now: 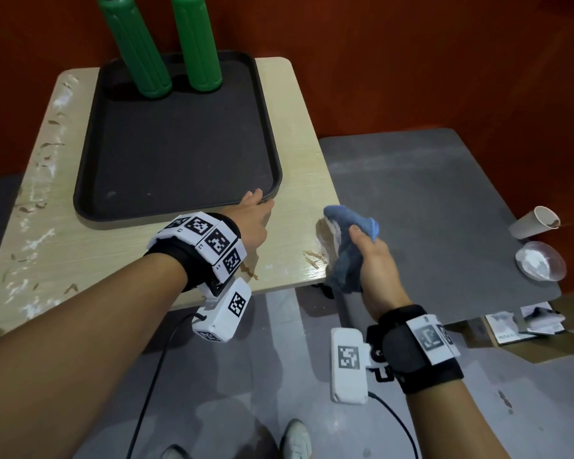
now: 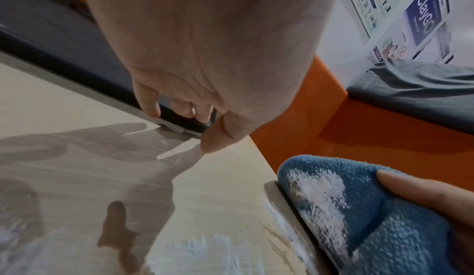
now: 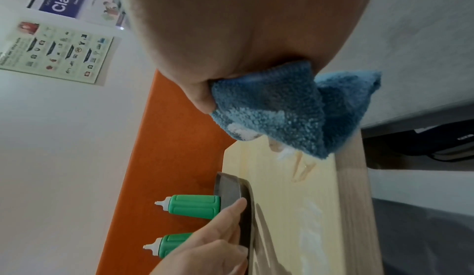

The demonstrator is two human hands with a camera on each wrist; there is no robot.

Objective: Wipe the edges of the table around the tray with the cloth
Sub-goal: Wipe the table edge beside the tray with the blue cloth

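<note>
A black tray [image 1: 176, 154] lies on the light wooden table [image 1: 63, 246], with two green bottles [image 1: 136, 51] standing at its far end. My left hand [image 1: 254, 213] grips the tray's near right corner [image 2: 189, 124], fingers curled over the rim. My right hand [image 1: 375, 260] holds a bunched blue cloth [image 1: 348, 246] at the table's right edge; the cloth [image 2: 359, 214] carries white powder. White powder and brown smears [image 1: 314, 256] mark the table around the tray. In the right wrist view the cloth [image 3: 277, 105] hangs over the table edge [image 3: 351, 188].
A lower grey table [image 1: 438, 220] stands to the right, holding a tipped paper cup [image 1: 534, 221] and a clear bowl of white powder [image 1: 540, 260]. A red wall [image 1: 411, 61] runs behind. A cardboard box [image 1: 524, 323] sits on the floor, and my shoes [image 1: 295, 440] show below.
</note>
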